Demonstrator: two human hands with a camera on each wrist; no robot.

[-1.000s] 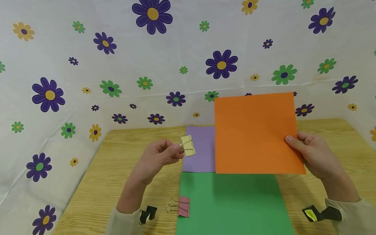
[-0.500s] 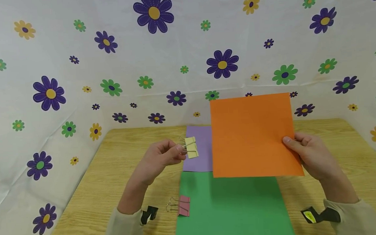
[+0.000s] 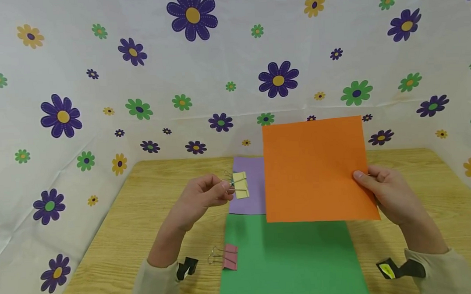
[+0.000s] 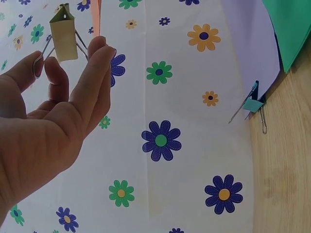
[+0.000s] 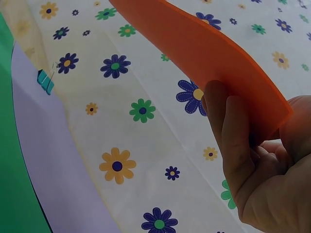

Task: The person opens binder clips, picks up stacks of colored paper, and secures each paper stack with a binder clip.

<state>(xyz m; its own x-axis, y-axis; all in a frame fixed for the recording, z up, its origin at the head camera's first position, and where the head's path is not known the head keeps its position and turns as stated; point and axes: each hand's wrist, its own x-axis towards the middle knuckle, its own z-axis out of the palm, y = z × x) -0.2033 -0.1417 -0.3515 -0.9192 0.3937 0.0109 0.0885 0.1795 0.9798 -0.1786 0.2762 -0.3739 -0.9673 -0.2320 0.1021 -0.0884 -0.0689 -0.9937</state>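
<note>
My left hand point(image 3: 198, 199) pinches a pale yellow binder clip point(image 3: 241, 185) by its wire handles, raised over the purple sheet point(image 3: 253, 203). In the left wrist view, thumb and fingers lie on opposite handles of the yellow clip. An orange square sheet point(image 3: 315, 170) is gripped at its right edge by my right hand point(image 3: 395, 197), thumb on the near face. It is held up in front of me, its left edge a short way right of the yellow clip. Its shadow falls on the green sheet point(image 3: 296, 267) below.
A pink binder clip point(image 3: 230, 257) sits at the left edge of the green sheet. Both wrist views show a teal binder clip point(image 4: 252, 104) on the purple sheet's edge. Wooden tabletop point(image 3: 144, 230) surrounds the sheets, with a flowered cloth point(image 3: 157, 80) behind.
The orange sheet has shifted slightly left and my left hand slightly right, narrowing the gap between sheet and yellow clip. Over the last half second both hands barely move.
</note>
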